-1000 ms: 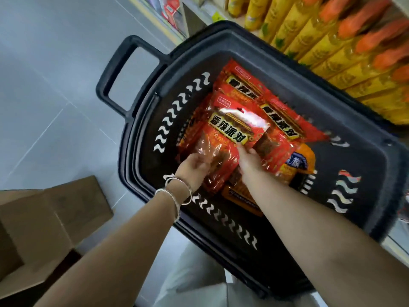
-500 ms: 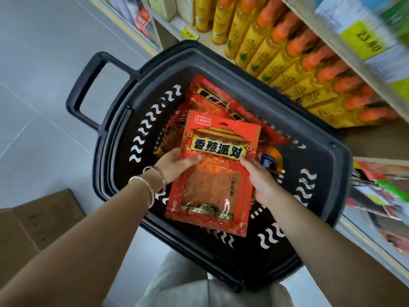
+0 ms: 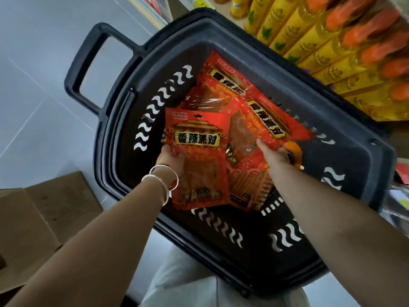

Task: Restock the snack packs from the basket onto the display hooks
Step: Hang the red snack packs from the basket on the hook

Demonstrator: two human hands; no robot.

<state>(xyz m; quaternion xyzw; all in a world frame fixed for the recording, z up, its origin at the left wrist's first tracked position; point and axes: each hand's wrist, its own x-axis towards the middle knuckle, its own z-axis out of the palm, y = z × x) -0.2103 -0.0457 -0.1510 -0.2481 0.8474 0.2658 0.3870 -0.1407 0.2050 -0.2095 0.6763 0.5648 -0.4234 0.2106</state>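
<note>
A black plastic basket (image 3: pixel 345 129) stands on the floor with several red snack packs inside. My left hand (image 3: pixel 170 159), with two bangles on the wrist, holds one red snack pack (image 3: pixel 199 156) upright by its left edge, above the basket. My right hand (image 3: pixel 273 155) reaches into the pile and grips the lower edge of another red pack (image 3: pixel 265 120) that lies slanted there. An orange pack (image 3: pixel 295 149) shows just behind my right hand. More red packs (image 3: pixel 223 85) lie toward the basket's far side. No display hooks are in view.
The basket's handle (image 3: pixel 88 63) sticks out at the upper left. A shelf of yellow bottles with orange caps (image 3: pixel 332 45) runs along the upper right. A cardboard box (image 3: pixel 39 220) sits on the grey tiled floor at the lower left.
My right hand has let go of the lifted pack and moved right onto another pack in the pile. The left hand alone now holds the first pack.
</note>
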